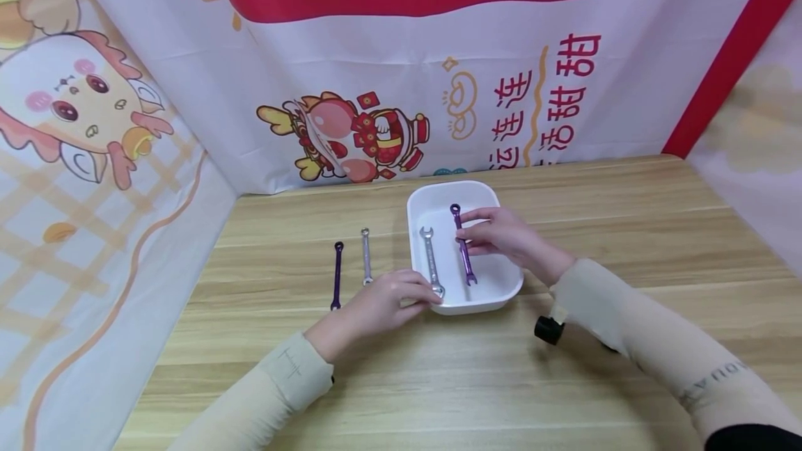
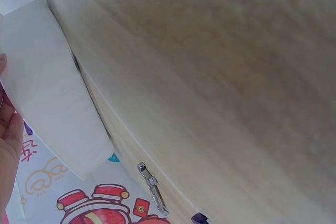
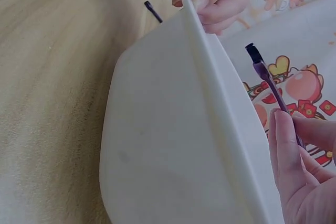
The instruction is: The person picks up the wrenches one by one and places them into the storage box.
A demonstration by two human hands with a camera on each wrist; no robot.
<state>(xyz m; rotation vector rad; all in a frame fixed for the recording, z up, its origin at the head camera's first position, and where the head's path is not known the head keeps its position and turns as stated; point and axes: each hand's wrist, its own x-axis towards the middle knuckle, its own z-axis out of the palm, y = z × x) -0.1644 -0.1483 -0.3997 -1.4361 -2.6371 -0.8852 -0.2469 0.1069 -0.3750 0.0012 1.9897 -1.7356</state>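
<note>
My right hand (image 1: 504, 235) pinches a purple combination wrench (image 1: 464, 252) by its shaft, over the white tray (image 1: 479, 309). In the right wrist view the wrench (image 3: 272, 85) stands out past the fingertips beside the tray's tall side. My left hand (image 1: 395, 298) grips the tray's rim at the front left corner, thumb and fingers around the edge, also seen in the right wrist view. Inside the tray, along its left side, lies a silver wrench (image 1: 431, 256); its lower end is close to the left fingertips.
Left of the tray, another silver wrench (image 1: 366, 252) and a dark purple wrench (image 1: 337, 273) lie on the wooden table (image 1: 407, 381). Printed cloth (image 1: 376, 47) hangs behind the table and along its sides. A black object (image 1: 548, 330) shows under the right wrist.
</note>
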